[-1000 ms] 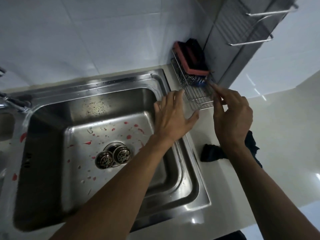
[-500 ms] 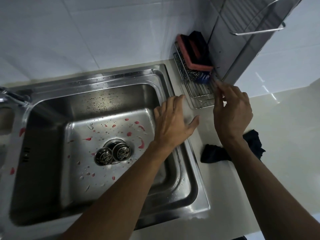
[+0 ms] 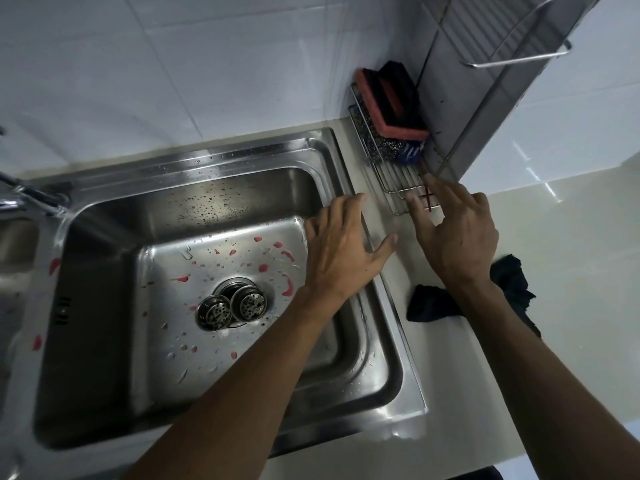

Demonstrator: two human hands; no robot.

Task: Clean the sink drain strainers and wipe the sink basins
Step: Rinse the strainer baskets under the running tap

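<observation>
Head view: two strainers (image 3: 230,308) sit side by side at the drain of the basin (image 3: 104,289), whose floor is spotted with red. Left hand (image 3: 341,251) lies up and right of them, spread flat on the basin's right rim, empty. Right hand (image 3: 453,233) hovers with fingers splayed over the rack (image 3: 391,178) on the counter (image 3: 571,271), near a dark cloth (image 3: 433,308).

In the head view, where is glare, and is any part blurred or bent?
Head view: bright glare on the counter at the right and a hot patch on the sink basin back wall; the left edge near the faucet is smeared; straight tile lines bow, a wide-angle effect; both hands look sharp.
</observation>
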